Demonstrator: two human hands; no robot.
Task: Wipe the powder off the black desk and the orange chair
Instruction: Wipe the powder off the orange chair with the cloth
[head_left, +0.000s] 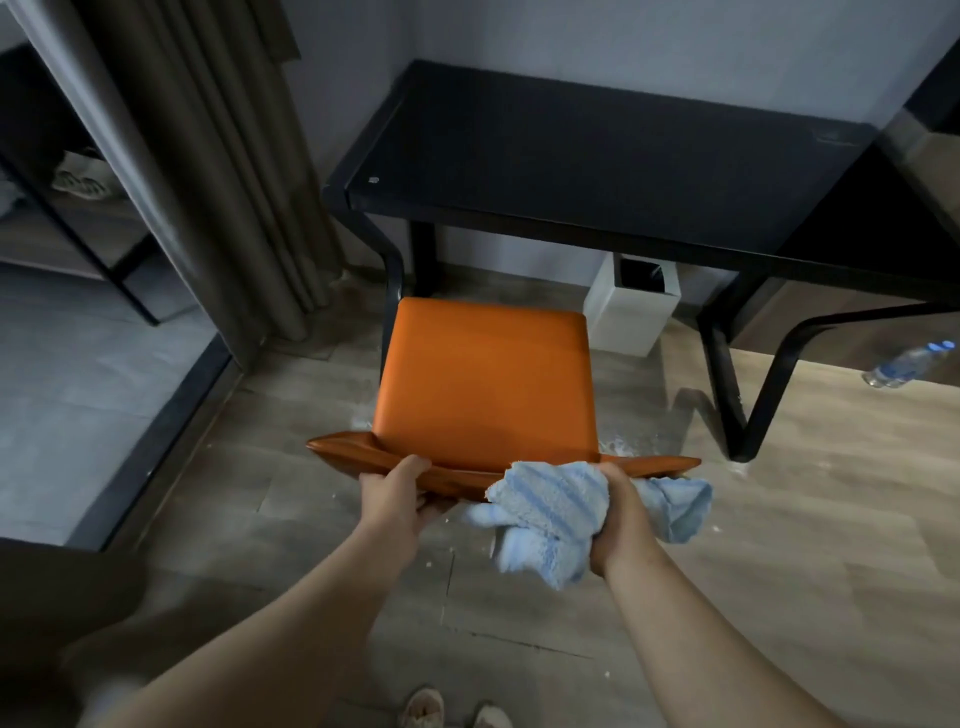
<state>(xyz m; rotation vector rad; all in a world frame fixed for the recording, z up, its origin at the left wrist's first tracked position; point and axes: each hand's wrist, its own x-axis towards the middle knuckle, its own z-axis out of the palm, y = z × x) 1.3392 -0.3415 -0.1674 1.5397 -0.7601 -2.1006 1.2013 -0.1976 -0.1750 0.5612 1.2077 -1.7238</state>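
Both hands sit on the near top edge of the orange leather chair (485, 379), whose backrest runs left to right under them. The left hand (397, 496) curls round that edge bare, while the right hand (618, 512) clutches a bunched pale-blue fluffy cloth (550, 514) against it, so the right is the wiping hand. Beyond the seat, farther off, stands the black glass-topped desk (597, 156); white powder dusts the wooden floor (810, 519) beside the chair.

The blue cloth (550, 514) covers the right hand's (621, 519) fingers and part of the orange chair's (485, 384) backrest. The desk (597, 161) runs off the frame's right edge. The bottle (906, 364) at right is blurred.
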